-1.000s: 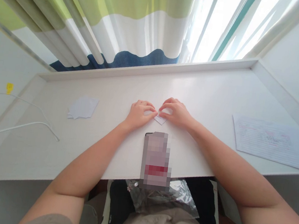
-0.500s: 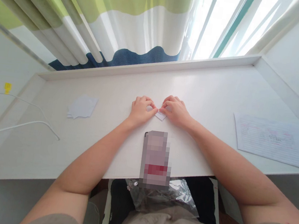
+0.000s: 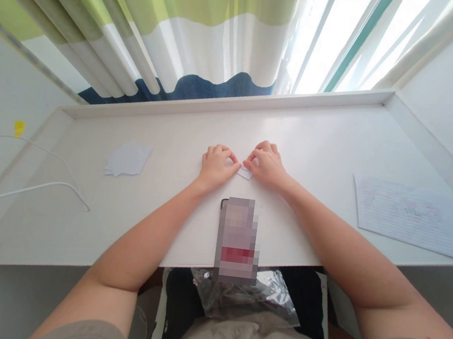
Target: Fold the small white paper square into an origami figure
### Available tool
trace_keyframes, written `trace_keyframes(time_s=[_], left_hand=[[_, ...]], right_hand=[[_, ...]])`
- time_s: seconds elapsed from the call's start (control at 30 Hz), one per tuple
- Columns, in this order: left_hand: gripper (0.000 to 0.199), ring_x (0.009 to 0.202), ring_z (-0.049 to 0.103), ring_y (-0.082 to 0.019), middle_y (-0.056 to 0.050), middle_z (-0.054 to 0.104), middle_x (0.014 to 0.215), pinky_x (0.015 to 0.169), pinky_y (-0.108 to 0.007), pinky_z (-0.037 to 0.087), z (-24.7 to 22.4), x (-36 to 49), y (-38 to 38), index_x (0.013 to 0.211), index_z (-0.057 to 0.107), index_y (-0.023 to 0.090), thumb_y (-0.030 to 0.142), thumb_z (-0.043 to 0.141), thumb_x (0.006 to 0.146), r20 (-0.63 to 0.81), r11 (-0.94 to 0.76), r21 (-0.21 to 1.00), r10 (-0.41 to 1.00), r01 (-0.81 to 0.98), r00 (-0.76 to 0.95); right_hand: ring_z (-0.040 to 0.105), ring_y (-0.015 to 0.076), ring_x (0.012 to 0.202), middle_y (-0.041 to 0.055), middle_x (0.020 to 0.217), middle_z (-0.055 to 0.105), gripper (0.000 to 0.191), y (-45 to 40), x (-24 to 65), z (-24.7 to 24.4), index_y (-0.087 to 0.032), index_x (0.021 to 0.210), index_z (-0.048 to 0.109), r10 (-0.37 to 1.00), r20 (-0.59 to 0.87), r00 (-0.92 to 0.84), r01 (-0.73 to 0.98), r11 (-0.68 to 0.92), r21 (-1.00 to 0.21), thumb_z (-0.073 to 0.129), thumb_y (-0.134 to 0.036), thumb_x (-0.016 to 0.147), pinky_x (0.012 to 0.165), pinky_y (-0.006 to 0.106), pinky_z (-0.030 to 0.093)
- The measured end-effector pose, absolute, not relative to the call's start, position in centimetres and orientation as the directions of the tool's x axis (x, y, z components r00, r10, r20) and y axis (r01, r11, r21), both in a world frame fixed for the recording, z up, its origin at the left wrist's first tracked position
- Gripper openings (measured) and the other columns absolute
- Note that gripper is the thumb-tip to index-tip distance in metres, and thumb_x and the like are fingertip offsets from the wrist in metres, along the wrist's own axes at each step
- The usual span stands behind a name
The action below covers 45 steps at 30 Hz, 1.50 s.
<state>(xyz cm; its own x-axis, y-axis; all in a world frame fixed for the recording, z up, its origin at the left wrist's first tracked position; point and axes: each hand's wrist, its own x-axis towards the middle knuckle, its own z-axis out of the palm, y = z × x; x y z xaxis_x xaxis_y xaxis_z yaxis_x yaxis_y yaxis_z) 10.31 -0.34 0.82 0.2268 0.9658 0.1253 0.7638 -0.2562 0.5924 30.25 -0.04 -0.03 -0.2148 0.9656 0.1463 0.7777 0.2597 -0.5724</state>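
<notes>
A small folded piece of white paper [image 3: 244, 174] lies on the white desk [image 3: 170, 223] between my hands. My left hand [image 3: 220, 164] pinches its left edge between thumb and forefinger. On the other side my right hand [image 3: 266, 162] has thumb and fingertips closed at the paper's upper right, the fingers curled. The fingertips of both hands nearly meet, and they cover part of the paper. Closer to my body lies a phone [image 3: 238, 237] with its screen blurred out, reaching over the desk's front edge.
Loose sheets of white paper [image 3: 129, 158] lie at the left. A lined sheet with writing [image 3: 411, 214] rests at the right. A white cable [image 3: 30, 188] crosses the left end. Clear plastic wrap [image 3: 272, 301] is on my lap. A curtain [image 3: 226, 37] hangs behind the desk's raised rim.
My right hand has shifted slightly up and away from me at the paper. My left hand keeps its pinch. The whole view has tilted a little.
</notes>
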Motion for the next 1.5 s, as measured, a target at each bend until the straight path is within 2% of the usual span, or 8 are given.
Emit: trace_keyframes(time_s=[0.13,0.3,0.43,0.57,0.9,1.03,1.33,1.5], left_hand=[[0.009,0.13,0.054,-0.036,-0.007,0.071,0.122,0.116,-0.057,0.044,0.8,10.3,-0.4,0.098,0.075,0.029,0.035,0.078,0.093,0.154,-0.263,0.613,0.965,0.746,0.213],[0.008,0.13,0.056,-0.035,-0.006,0.073,0.122,0.116,-0.057,0.044,0.5,10.2,-0.3,0.097,0.077,0.03,0.035,0.078,0.092,0.176,-0.276,0.62,0.961,0.734,0.213],[0.007,0.129,0.057,-0.035,-0.005,0.077,0.121,0.116,-0.058,0.044,0.7,10.0,-0.5,0.098,0.079,0.031,0.034,0.079,0.092,0.181,-0.282,0.621,0.959,0.731,0.215],[0.006,0.129,0.059,-0.033,-0.002,0.08,0.123,0.12,-0.059,0.041,0.9,9.7,-0.7,0.097,0.082,0.032,0.03,0.078,0.093,0.189,-0.324,0.629,0.945,0.707,0.266],[0.007,0.122,0.065,-0.029,-0.003,0.082,0.113,0.118,-0.054,0.047,1.0,9.2,-0.9,0.098,0.078,0.029,0.028,0.071,0.099,0.217,-0.322,0.668,0.947,0.671,0.238],[0.005,0.115,0.066,-0.027,-0.004,0.08,0.11,0.11,-0.046,0.053,1.1,8.6,-1.4,0.097,0.073,0.026,0.028,0.069,0.099,0.251,-0.324,0.694,0.946,0.643,0.206],[0.017,0.118,0.062,-0.03,-0.002,0.079,0.111,0.115,-0.049,0.044,1.6,9.1,-2.1,0.1,0.074,0.028,0.034,0.085,0.089,0.131,-0.293,0.593,0.954,0.75,0.269],[0.014,0.118,0.062,-0.03,-0.003,0.079,0.11,0.114,-0.048,0.044,1.3,8.8,-1.8,0.101,0.079,0.027,0.035,0.084,0.091,0.139,-0.307,0.58,0.95,0.755,0.28]], right_hand=[[0.052,0.0405,0.131,0.0134,0.128,0.058,0.03,0.8,30.6,-0.6,-0.024,0.109,0.074,0.986,0.147,-0.082,0.72,0.16,-0.675,0.084,-0.037,0.083,0.116,0.063,0.046],[0.055,0.0402,0.132,0.0123,0.129,0.061,0.03,1.0,30.5,-0.6,-0.026,0.103,0.078,0.987,0.153,-0.051,0.697,0.145,-0.703,0.087,-0.036,0.077,0.117,0.062,0.046],[0.062,0.0366,0.129,0.0111,0.125,0.072,0.012,0.3,31.0,0.0,-0.027,0.095,0.081,0.968,0.208,-0.141,0.64,0.25,-0.727,0.075,-0.036,0.09,0.118,0.059,0.046],[0.073,0.0279,0.114,0.0093,0.116,0.081,0.029,-0.3,32.6,0.5,-0.024,0.106,0.081,0.944,0.265,-0.198,0.457,0.328,-0.827,0.055,-0.034,0.102,0.111,0.049,0.052],[0.071,0.0284,0.107,0.0081,0.11,0.082,0.016,-0.5,32.4,0.7,-0.028,0.097,0.086,0.826,0.256,-0.503,0.537,0.531,-0.655,0.071,-0.033,0.096,0.11,0.052,0.048],[0.068,0.0289,0.107,0.01,0.109,0.079,0.022,-0.2,32.3,0.4,-0.026,0.092,0.083,0.841,0.245,-0.482,0.583,0.517,-0.627,0.066,-0.036,0.102,0.107,0.05,0.048],[0.063,0.0305,0.103,0.0101,0.1,0.075,0.017,-0.4,31.0,0.0,-0.024,0.079,0.074,0.904,0.254,-0.343,0.669,0.425,-0.61,0.068,-0.025,0.095,0.097,0.048,0.05],[0.065,0.0302,0.101,0.0081,0.098,0.075,0.006,-0.3,30.7,0.1,-0.023,0.09,0.076,0.927,0.276,-0.256,0.661,0.376,-0.649,0.074,-0.018,0.088,0.095,0.047,0.052]])
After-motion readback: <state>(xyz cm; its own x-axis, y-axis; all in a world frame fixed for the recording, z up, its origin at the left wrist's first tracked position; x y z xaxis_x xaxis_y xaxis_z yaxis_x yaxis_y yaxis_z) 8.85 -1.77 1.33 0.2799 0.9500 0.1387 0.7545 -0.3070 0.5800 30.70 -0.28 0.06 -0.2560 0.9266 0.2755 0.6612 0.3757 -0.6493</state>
